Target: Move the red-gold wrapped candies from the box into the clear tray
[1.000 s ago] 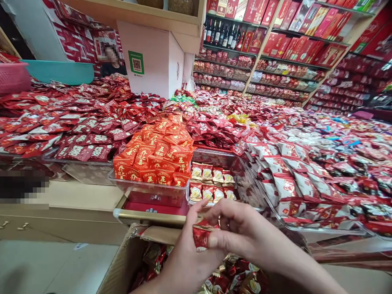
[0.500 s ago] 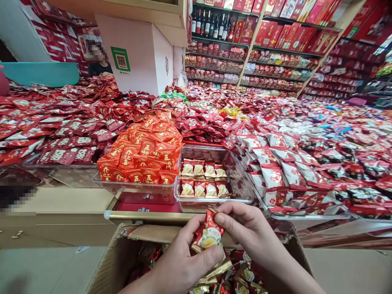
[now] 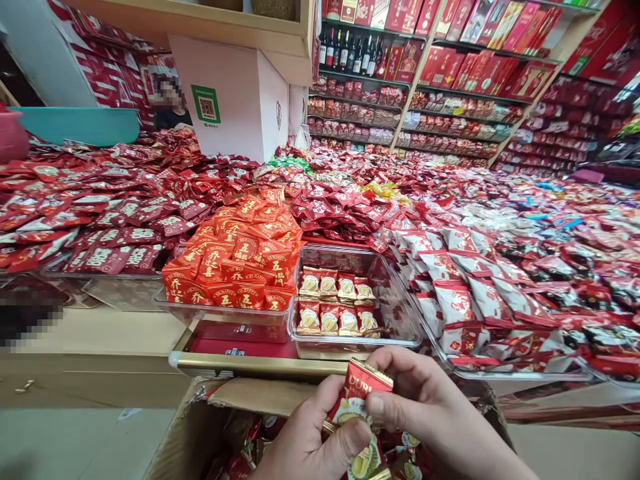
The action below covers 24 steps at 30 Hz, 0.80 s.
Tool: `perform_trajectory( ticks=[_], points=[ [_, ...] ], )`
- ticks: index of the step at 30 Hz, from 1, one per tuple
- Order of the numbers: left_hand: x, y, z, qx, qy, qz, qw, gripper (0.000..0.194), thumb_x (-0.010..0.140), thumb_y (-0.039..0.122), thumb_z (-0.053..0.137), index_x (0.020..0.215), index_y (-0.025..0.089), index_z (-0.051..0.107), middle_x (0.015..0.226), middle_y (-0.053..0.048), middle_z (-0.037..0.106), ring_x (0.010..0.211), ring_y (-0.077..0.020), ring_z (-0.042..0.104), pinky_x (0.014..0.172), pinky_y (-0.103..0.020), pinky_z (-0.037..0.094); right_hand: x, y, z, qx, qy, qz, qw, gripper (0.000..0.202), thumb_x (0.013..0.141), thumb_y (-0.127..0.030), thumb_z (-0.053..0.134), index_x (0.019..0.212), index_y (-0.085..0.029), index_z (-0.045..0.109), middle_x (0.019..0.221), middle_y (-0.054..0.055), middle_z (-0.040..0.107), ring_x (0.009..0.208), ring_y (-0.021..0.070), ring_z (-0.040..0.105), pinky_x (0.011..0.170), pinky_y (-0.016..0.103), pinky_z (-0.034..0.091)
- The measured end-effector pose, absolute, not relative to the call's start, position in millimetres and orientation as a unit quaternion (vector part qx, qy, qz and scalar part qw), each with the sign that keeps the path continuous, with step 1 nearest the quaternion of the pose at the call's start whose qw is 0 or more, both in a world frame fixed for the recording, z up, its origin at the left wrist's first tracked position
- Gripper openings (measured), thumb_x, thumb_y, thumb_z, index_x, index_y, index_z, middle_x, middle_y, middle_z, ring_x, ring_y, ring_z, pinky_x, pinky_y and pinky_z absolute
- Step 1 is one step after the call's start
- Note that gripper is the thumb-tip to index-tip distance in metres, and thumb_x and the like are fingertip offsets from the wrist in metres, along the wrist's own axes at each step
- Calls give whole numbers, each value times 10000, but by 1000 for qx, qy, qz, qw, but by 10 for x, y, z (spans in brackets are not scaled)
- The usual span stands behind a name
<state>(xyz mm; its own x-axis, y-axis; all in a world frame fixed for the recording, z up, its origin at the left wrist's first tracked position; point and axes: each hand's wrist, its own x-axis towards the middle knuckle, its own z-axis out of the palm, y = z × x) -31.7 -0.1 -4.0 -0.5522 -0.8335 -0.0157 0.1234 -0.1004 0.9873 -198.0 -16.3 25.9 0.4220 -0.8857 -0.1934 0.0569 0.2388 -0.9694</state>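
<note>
My left hand [image 3: 305, 437] grips several red and gold candy packets [image 3: 364, 460], its thumb laid across them. With thumb and fingers my right hand [image 3: 425, 397] pinches the upper red packet [image 3: 361, 381], printed with "DURI" and a yellow fruit. Both hands are over an open cardboard box [image 3: 175, 427] that holds loose packets of the same kind. Just beyond them stands a clear plastic bin [image 3: 355, 347], where similar packets [image 3: 329, 319] lie in two neat rows toward the left. The bin's right side shows bare plastic.
Left of the bin is a tray heaped with orange-red packets [image 3: 235, 267]. White and red packets [image 3: 455, 300] fill a tray on the right. A gold-edged counter rim [image 3: 240, 365] runs behind the box. Farther back are a pink box [image 3: 225, 87], a person, and stocked shelves [image 3: 360, 80].
The view has tilted up slightly, so the hands appear lower. The upper packet in my fingers now faces me with its lettering showing. Both hands still hold packets.
</note>
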Motion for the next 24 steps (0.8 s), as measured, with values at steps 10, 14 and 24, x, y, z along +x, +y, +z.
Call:
perform_trajectory(
  ticks=[10, 14, 24],
  points=[
    [-328, 50, -59, 373, -574, -658, 313, 357, 765, 332, 536, 1090, 199, 467, 697, 30, 433, 602, -105, 405, 582, -207, 349, -1787, -665, 545, -593, 483, -433, 478, 197, 771, -360, 545, 783, -164, 525, 673, -13, 543, 585, 81, 494, 518, 187, 416],
    [-341, 66, -21, 375, -586, -660, 285, 348, 735, 289, 529, 1058, 175, 468, 615, 58, 368, 528, -86, 315, 504, -197, 271, -1539, -1227, 421, -634, 582, -334, 384, 152, 778, -274, 522, 857, -185, 428, 647, -34, 544, 510, 81, 520, 461, 191, 428],
    [-300, 83, 42, 388, -611, -635, 271, 368, 690, 255, 529, 1049, 180, 491, 615, 52, 386, 538, -97, 335, 508, -207, 282, -1137, -1603, 34, -694, 638, -123, 309, 74, 705, -102, 586, 761, -134, 549, 618, -3, 617, 513, 90, 560, 498, 207, 439]
  ],
)
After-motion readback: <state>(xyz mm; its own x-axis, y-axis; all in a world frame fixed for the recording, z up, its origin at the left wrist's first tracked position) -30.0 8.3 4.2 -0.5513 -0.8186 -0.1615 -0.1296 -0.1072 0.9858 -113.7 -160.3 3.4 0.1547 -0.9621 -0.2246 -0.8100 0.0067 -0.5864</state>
